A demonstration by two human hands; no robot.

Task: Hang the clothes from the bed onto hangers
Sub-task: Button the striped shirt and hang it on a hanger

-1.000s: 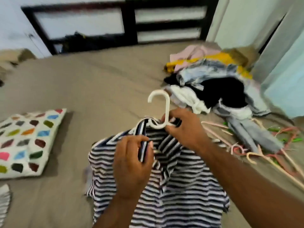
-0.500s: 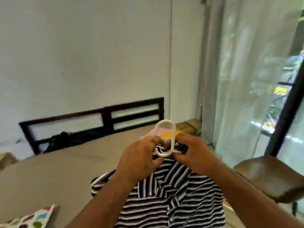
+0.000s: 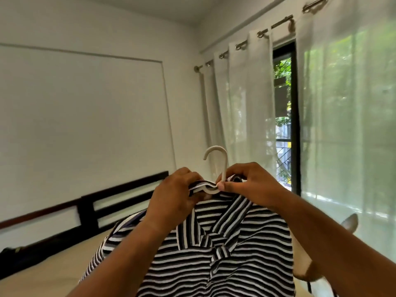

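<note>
A black-and-white striped polo shirt (image 3: 214,258) hangs on a white plastic hanger (image 3: 220,161), lifted in front of me at chest height. The hanger's hook points up and curls to the left. My left hand (image 3: 175,196) grips the collar and the hanger's left shoulder. My right hand (image 3: 250,183) pinches the collar against the base of the hook. The rest of the hanger is hidden inside the shirt. The pile of clothes is out of view.
The bed (image 3: 42,275) with a dark slatted headboard (image 3: 120,198) lies low on the left. White curtains (image 3: 242,108) on a rod (image 3: 276,23) cover a window and dark door frame on the right. A wooden chair (image 3: 304,269) pokes out behind the shirt.
The view has tilted up from the bed to the wall and curtains. Both hands have raised the shirt on its hanger, and my left hand moved up from the shirt front to the collar.
</note>
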